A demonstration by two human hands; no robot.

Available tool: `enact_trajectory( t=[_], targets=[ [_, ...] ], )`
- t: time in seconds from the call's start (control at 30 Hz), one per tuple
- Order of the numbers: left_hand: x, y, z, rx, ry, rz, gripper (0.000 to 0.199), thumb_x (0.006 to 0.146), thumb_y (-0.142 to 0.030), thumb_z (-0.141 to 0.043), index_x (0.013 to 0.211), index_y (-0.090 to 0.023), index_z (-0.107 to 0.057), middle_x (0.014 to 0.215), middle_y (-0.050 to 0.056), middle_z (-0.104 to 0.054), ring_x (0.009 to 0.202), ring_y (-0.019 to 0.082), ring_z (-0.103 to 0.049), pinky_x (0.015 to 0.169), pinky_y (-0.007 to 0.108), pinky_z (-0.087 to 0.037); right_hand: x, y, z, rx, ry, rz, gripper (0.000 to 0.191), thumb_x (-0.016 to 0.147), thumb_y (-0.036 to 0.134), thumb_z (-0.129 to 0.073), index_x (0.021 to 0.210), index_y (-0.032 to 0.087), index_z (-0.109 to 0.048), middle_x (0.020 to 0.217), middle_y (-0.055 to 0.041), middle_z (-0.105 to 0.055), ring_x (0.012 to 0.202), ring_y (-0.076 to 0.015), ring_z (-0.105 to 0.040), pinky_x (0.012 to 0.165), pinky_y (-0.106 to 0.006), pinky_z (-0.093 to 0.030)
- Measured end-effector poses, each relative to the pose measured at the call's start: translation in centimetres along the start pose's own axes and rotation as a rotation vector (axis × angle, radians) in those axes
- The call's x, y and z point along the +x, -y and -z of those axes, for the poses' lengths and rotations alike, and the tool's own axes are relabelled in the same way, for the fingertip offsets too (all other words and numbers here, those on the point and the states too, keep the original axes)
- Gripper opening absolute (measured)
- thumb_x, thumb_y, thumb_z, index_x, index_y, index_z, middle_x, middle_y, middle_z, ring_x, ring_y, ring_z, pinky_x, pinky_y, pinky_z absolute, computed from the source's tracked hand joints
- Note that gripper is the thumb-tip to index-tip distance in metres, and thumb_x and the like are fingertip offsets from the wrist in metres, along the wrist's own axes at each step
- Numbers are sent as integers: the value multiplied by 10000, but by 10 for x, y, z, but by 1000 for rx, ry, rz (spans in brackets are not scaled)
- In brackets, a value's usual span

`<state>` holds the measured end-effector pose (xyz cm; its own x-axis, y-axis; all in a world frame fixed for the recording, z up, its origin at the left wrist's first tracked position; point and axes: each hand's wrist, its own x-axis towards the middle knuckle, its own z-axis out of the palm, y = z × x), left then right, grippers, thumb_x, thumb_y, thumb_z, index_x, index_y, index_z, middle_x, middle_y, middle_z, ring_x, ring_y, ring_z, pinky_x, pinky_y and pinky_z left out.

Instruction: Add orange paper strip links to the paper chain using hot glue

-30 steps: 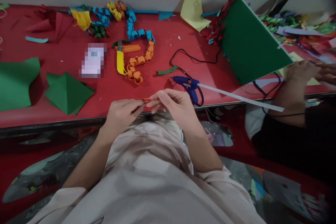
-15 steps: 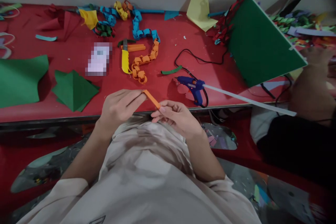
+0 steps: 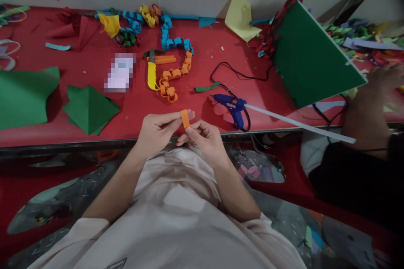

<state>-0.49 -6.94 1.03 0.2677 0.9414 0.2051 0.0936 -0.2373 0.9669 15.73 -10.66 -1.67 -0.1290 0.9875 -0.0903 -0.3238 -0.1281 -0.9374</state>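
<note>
Closer together than in the earlier frame, the two hands have turned the orange paper strip (image 3: 184, 118) from a slant to nearly upright. It sits in front of the person, just over the table's near edge. The left hand (image 3: 158, 132) has its fingers nearly straight and close together, the strip lying across them near the tips; whether its thumb clamps the paper, I cannot tell. The right hand (image 3: 206, 139) is half curled, thumb and fingertip pinching the strip's lower end.

From the hands, a blue glue gun (image 3: 232, 107) lies on its side between two and three o'clock, a small red light showing. If it is hot, as I suspect, a careless reach that way could burn the right fingers on the nozzle. Its long glue stick (image 3: 296, 123) points between three and four o'clock, past the table edge near a co-worker's arm (image 3: 366, 109), where a bump could swing the gun. A snag on the black cord (image 3: 240, 73), looping at one o'clock, might drag it too. Such narrow paper could crease or twist under uneven pinching. At eleven o'clock, the orange chain (image 3: 170, 93) could be flattened by a resting wrist.
</note>
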Motion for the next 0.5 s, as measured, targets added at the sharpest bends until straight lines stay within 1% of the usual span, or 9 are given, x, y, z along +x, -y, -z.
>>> enact_trajectory(
  t=[0.03, 0.1, 0.17, 0.2, 0.23, 0.3, 0.37, 0.43, 0.5],
  targets=[
    [-1, 0, -2, -95, 11, 48, 287, 925, -415, -736, 1104, -213, -833, 1046, 85, -820, 914, 240, -800, 854, 359, -664, 2, -1, 2, -34, -11, 27, 327, 896, 505, -758, 846, 214, -618, 714, -23, -779, 629, -151, -740, 554, -231, -475],
    [-3, 3, -9, -225, -41, 104, 339, 859, -459, -805, 1078, -201, -833, 1038, 99, -819, 920, 264, -800, 820, 393, -676, 5, -1, 5, -93, -37, 57, 343, 865, 529, -784, 842, 223, -629, 730, -13, -771, 646, -148, -726, 594, -250, -528],
    [-5, 5, -16, -260, -134, 90, 290, 821, -450, -846, 985, -212, -840, 1019, 94, -822, 969, 280, -797, 832, 403, -677, 8, -1, 6, -84, -38, 45, 375, 810, 556, -825, 821, 231, -639, 750, 1, -760, 652, -144, -710, 620, -263, -571],
    [-6, 7, -19, -246, -171, 55, 248, 825, -443, -845, 926, -217, -837, 1025, 93, -822, 1015, 288, -791, 854, 405, -673, 9, 0, 7, -45, -25, 13, 398, 794, 585, -826, 813, 232, -643, 757, 5, -753, 653, -143, -707, 626, -268, -587],
    [-6, 7, -21, -220, -185, 11, 221, 847, -441, -826, 869, -221, -828, 1046, 97, -819, 1073, 297, -778, 881, 411, -666, 11, 1, 7, 7, -10, -26, 421, 785, 615, -819, 812, 231, -648, 761, 7, -747, 655, -142, -708, 628, -271, -598],
    [-7, 9, -22, -137, -150, -95, 249, 914, -433, -754, 782, -227, -799, 1141, 108, -802, 1199, 309, -731, 942, 430, -644, 13, 5, 8, 105, -11, -76, 434, 778, 633, -814, 842, 229, -668, 756, 14, -738, 660, -136, -712, 638, -266, -613],
    [-7, 10, -19, -20, -99, -203, 309, 976, -378, -673, 720, -229, -760, 1263, 103, -762, 1296, 306, -676, 1012, 453, -609, 13, 12, 9, 118, -59, -48, 391, 782, 568, -839, 916, 234, -688, 758, 20, -748, 663, -129, -715, 669, -262, -627],
    [-8, 13, -16, 106, -72, -283, 334, 1004, -280, -608, 699, -225, -732, 1382, 82, -701, 1373, 294, -619, 1094, 478, -553, 10, 19, 7, 20, -119, 38, 323, 820, 461, -839, 1014, 246, -698, 800, 15, -777, 699, -134, -738, 733, -274, -643],
    [-9, 17, -12, 217, -75, -337, 337, 1002, -184, -556, 709, -220, -717, 1445, 65, -657, 1423, 280, -573, 1144, 489, -507, 4, 26, 3, -162, -152, 145, 262, 900, 397, -769, 1113, 258, -706, 905, -12, -811, 820, -157, -780, 833, -296, -647]
  ],
)
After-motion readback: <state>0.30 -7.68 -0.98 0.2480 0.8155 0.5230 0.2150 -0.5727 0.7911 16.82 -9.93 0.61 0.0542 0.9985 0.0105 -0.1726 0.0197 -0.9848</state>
